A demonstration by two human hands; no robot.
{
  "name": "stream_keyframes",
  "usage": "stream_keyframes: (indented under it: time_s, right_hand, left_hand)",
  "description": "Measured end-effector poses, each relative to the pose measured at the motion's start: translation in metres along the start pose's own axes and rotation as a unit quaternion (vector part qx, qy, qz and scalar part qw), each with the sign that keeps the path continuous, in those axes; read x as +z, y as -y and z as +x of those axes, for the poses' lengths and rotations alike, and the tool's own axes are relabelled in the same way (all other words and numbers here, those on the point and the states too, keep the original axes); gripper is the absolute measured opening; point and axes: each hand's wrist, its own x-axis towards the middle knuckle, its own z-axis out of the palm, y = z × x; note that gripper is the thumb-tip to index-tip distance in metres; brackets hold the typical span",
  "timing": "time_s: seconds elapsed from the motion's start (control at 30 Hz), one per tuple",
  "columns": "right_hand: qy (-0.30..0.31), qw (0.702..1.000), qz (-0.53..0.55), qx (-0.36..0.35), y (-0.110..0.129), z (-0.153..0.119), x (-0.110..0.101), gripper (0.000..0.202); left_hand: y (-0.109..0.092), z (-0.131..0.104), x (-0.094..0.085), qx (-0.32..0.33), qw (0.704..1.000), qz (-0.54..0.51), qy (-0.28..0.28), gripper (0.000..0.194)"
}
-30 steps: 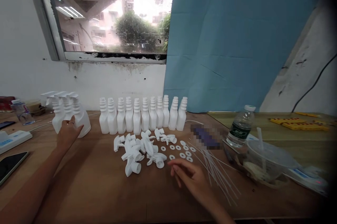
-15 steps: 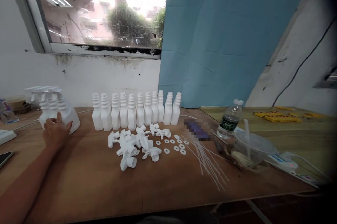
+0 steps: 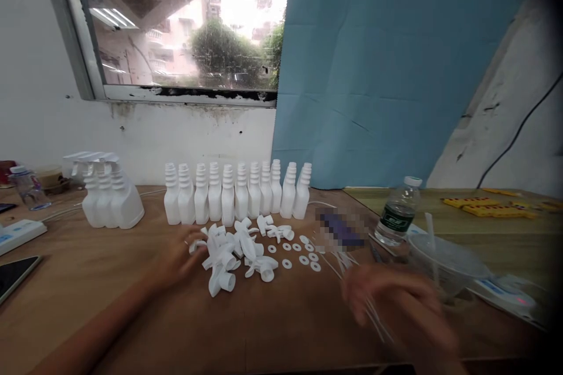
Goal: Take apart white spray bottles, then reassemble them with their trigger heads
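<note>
My left hand [image 3: 182,254] is at the left edge of a pile of white trigger spray heads [image 3: 229,252], its fingers closed around the leftmost spray head [image 3: 199,245]. Blurred by movement, my right hand [image 3: 387,290] is over the thin white dip tubes [image 3: 345,260] and hides part of them; its fingers are too smeared to read. Several flat white ring washers [image 3: 304,260] lie between the pile and the tubes. Behind the pile stands a row of open-necked white bottles [image 3: 227,199]. Farther left, white bottles with spray heads fitted [image 3: 112,202] stand close together.
A water bottle [image 3: 399,210] and a clear plastic bowl [image 3: 444,257] with a straw stand at right. A power strip [image 3: 501,296] is beyond the bowl. At far left are a phone [image 3: 15,275], another power strip [image 3: 21,234] and a small bottle [image 3: 30,187].
My left hand has left the fitted bottles and moved right to the spray head pile. My right hand has come into view over the tubes. The view has shifted slightly.
</note>
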Motion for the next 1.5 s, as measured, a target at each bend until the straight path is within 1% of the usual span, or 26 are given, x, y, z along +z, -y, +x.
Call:
stream_keyframes:
  time_s: [0.03,0.07,0.13,0.17,0.27,0.33,0.4,0.43,0.5,0.57,0.63,0.67,0.7,0.77,0.8,0.83,0.87,0.9,0.97,1.03,1.1,1.17,1.23,1.37,1.43,1.5]
  right_hand:
    - [0.011,1.0,-0.01,0.02,-0.005,0.02,0.007,0.028]
    - [0.025,0.998,-0.034,0.042,-0.011,0.036,0.015,0.03]
    - [0.049,0.989,-0.121,0.07,-0.024,0.055,0.033,0.028]
    - [0.079,0.981,-0.166,0.056,-0.03,0.057,0.042,0.028]
    - [0.154,0.949,-0.273,0.015,-0.041,0.049,0.063,0.041]
    - [0.19,0.925,-0.328,0.017,-0.038,0.041,0.072,0.046]
    - [0.212,0.907,-0.363,0.022,-0.029,0.038,0.076,0.042]
    - [0.215,0.904,-0.369,0.018,-0.025,0.037,0.078,0.039]
    - [0.209,0.908,-0.362,0.001,-0.021,0.037,0.08,0.031]
    - [0.191,0.92,-0.343,-0.011,-0.024,0.035,0.083,0.026]
    - [0.177,0.932,-0.318,-0.012,-0.031,0.032,0.085,0.025]
    - [0.167,0.938,-0.302,-0.012,-0.036,0.03,0.086,0.024]
    - [0.156,0.946,-0.285,-0.014,-0.04,0.028,0.087,0.023]
    - [0.133,0.961,-0.243,-0.016,-0.044,0.027,0.087,0.022]
    - [0.122,0.967,-0.223,-0.013,-0.044,0.027,0.087,0.022]
    - [0.114,0.972,-0.204,-0.01,-0.042,0.027,0.087,0.022]
    - [0.109,0.976,-0.187,-0.009,-0.038,0.027,0.088,0.02]
    - [0.103,0.98,-0.17,-0.012,-0.033,0.026,0.089,0.018]
    - [0.078,0.989,-0.125,-0.029,-0.02,0.024,0.094,0.015]
    - [0.04,0.995,-0.07,-0.058,-0.006,0.021,0.101,0.013]
    - [0.024,0.994,-0.024,-0.105,0.007,0.017,0.11,0.013]
    - [0.05,0.986,-0.01,-0.158,0.017,0.014,0.119,0.018]
    - [0.091,0.976,-0.031,-0.194,0.024,0.012,0.125,0.022]
    - [0.138,0.964,-0.087,-0.21,0.028,0.012,0.129,0.027]
    - [0.148,0.959,-0.104,-0.217,0.026,0.012,0.128,0.031]
    - [0.155,0.96,-0.109,-0.206,0.023,0.012,0.129,0.032]
  left_hand:
    - [-0.017,0.0,0.008,0.04,0.998,-0.018,0.052,0.029]
    - [-0.032,0.0,0.014,0.055,0.995,-0.022,0.077,0.036]
    - [-0.052,0.001,0.019,0.065,0.992,-0.024,0.108,0.049]
    - [-0.057,0.002,0.019,0.061,0.991,-0.027,0.117,0.052]
    - [-0.061,0.005,0.016,0.051,0.986,-0.053,0.147,0.043]
    - [-0.059,0.005,0.013,0.05,0.985,-0.074,0.148,0.04]
    - [-0.057,0.006,0.012,0.054,0.984,-0.094,0.143,0.039]
    - [-0.056,0.006,0.011,0.056,0.983,-0.103,0.144,0.038]
    - [-0.053,0.006,0.011,0.054,0.98,-0.119,0.151,0.035]
    - [-0.05,0.007,0.008,0.048,0.979,-0.133,0.148,0.033]
    - [-0.05,0.008,0.003,0.039,0.981,-0.147,0.12,0.032]
    - [-0.052,0.007,-0.001,0.031,0.982,-0.158,0.097,0.032]
    - [-0.056,0.006,-0.005,0.016,0.982,-0.174,0.07,0.032]
    - [-0.07,0.002,-0.013,-0.034,0.974,-0.225,0.02,0.032]
    - [-0.08,-0.001,-0.016,-0.068,0.964,-0.256,0.006,0.033]
    - [-0.09,-0.004,-0.016,-0.1,0.952,-0.289,0.005,0.033]
    - [-0.101,-0.008,-0.015,-0.125,0.939,-0.32,0.018,0.033]
    - [-0.112,-0.012,-0.012,-0.142,0.926,-0.346,0.045,0.033]
    - [-0.128,-0.018,-0.001,-0.151,0.908,-0.375,0.108,0.032]
    - [-0.138,-0.021,0.01,-0.15,0.902,-0.379,0.146,0.031]
    - [-0.141,-0.022,0.018,-0.151,0.904,-0.368,0.158,0.031]
    - [-0.14,-0.021,0.022,-0.15,0.907,-0.361,0.158,0.032]
    - [-0.138,-0.021,0.022,-0.152,0.906,-0.363,0.157,0.033]
    - [-0.13,-0.023,0.027,-0.18,0.898,-0.378,0.138,0.031]
    - [-0.126,-0.024,0.029,-0.184,0.901,-0.372,0.124,0.031]
    - [-0.125,-0.024,0.029,-0.179,0.908,-0.362,0.11,0.03]
